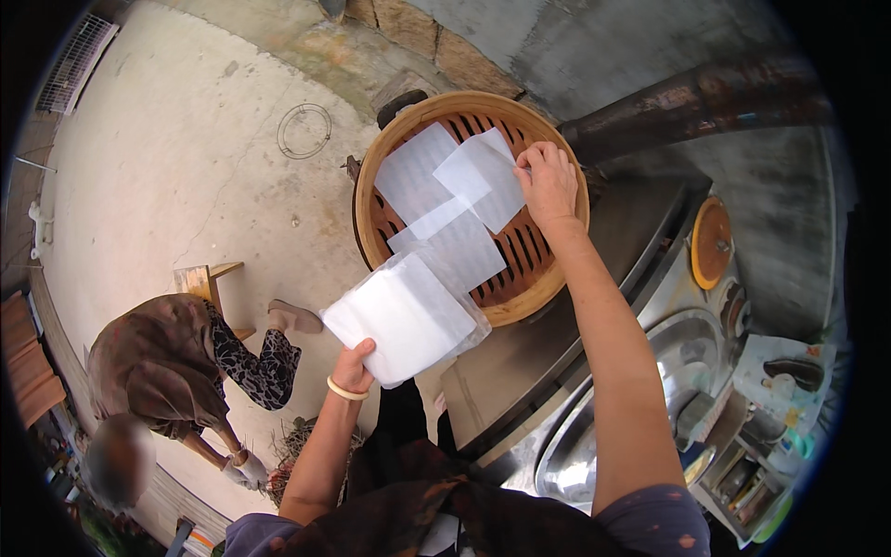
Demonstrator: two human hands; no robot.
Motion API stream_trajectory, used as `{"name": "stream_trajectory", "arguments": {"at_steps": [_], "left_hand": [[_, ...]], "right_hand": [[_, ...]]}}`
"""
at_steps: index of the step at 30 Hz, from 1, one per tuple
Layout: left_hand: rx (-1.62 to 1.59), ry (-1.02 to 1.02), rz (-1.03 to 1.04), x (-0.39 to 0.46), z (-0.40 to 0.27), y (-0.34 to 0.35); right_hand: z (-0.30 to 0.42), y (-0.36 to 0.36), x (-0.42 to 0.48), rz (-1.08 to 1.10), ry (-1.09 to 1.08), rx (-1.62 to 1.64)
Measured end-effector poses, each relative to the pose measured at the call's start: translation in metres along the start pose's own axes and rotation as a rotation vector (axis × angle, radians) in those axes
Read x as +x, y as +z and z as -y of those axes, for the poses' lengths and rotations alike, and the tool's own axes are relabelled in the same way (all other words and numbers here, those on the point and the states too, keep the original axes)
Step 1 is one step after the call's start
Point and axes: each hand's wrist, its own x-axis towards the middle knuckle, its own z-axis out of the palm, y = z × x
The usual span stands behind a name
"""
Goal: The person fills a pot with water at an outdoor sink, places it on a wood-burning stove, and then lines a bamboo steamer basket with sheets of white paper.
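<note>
My left hand (353, 369) grips a stack of thin white square paper sheets (400, 320) in a clear plastic bag. The stack overlaps the near rim of a round bamboo steamer (532, 303), which has a slatted reddish-brown base. Inside the steamer my right hand (551, 184) pinches the edge of a translucent paper sheet (477, 167), its thumb and fingers closed together. That sheet lies partly over other sheets. One paper sheet (414, 163) rests on the slats at the left, and another sheet (463, 250) lies nearer me, partly covered by the bag.
A stove top (508, 390) with metal pans (689, 341) runs along the right. Behind the steamer, a dark stovepipe (696, 111) crosses the wall. On the left, a gloved person (160, 362) bends over twigs (292, 452) beside a wooden stool (202, 282). A wire ring (304, 111) lies on the floor.
</note>
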Motion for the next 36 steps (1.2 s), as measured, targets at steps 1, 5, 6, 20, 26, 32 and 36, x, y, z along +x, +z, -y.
{"name": "stream_trajectory", "arguments": {"at_steps": [1,5,6,20,26,32,36], "left_hand": [[0.002,0.002,-0.001,0.000,0.000,-0.001],[0.016,-0.016,0.012,0.000,-0.003,0.004],[0.019,-0.014,0.013,0.000,-0.003,0.004],[0.023,-0.003,0.018,0.000,-0.002,0.007],[0.011,-0.018,0.026,0.001,-0.005,0.006],[0.007,-0.019,0.022,0.000,-0.006,0.007],[0.008,-0.016,0.032,-0.001,-0.007,0.006]], "right_hand": [[-0.001,0.000,0.005,-0.005,-0.056,-0.014],[-0.007,0.007,0.016,0.038,-0.092,-0.103],[-0.005,0.009,0.018,0.010,-0.080,-0.081],[0.026,0.043,0.017,0.107,-0.267,-0.075],[0.028,0.042,0.024,0.118,-0.252,-0.087],[0.026,0.038,0.027,0.079,-0.207,-0.045],[0.016,0.035,0.008,0.063,-0.181,-0.064]]}}
